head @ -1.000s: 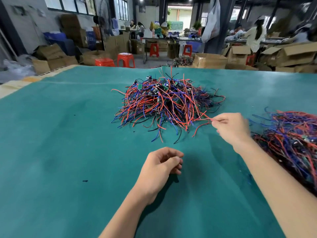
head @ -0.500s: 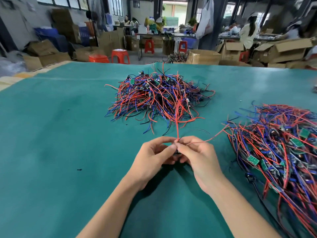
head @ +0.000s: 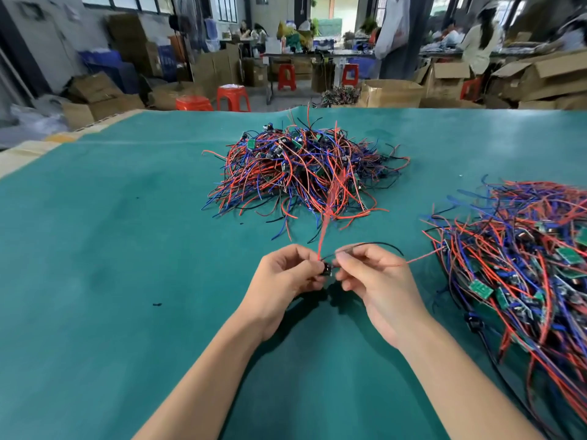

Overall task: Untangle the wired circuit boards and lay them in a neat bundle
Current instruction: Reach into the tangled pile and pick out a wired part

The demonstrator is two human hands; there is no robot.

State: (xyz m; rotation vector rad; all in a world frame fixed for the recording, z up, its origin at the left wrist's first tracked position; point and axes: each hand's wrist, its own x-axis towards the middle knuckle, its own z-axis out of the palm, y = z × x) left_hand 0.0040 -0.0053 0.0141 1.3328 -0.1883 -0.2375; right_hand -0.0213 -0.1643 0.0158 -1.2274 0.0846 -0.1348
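On the green table (head: 127, 249) lie two heaps of wired boards, a tangled pile (head: 301, 173) centre and a bundle (head: 524, 281) right, while nearer, left hand (head: 282, 281) and right hand (head: 378, 281) meet, fingers curled, pinching one small board (head: 327, 268) and its wires.

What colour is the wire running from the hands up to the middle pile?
Red wire, clearest in the head view.
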